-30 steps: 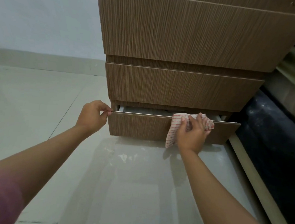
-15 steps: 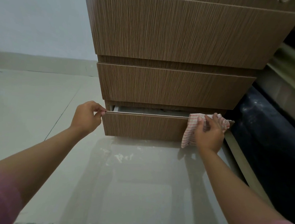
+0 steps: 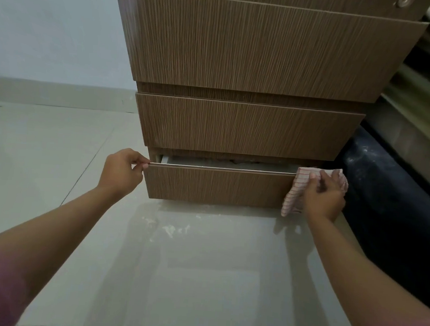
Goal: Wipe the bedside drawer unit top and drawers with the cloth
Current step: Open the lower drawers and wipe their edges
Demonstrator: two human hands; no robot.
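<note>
Wood-grain bottom drawer stands slightly pulled out, its top edge under wiping at the right corner; whether the unit's top and upper drawers are finished cannot be judged from this view. Left hand pinches the drawer's left corner, while the right hand, fingers lying fairly straight, presses the checked cloth beneath it over the edge.

I count three drawers: the bottom drawer between my two hands, the middle drawer and the top drawer above them. I see one cloth, under my right hand; my left hand is the second.
</note>
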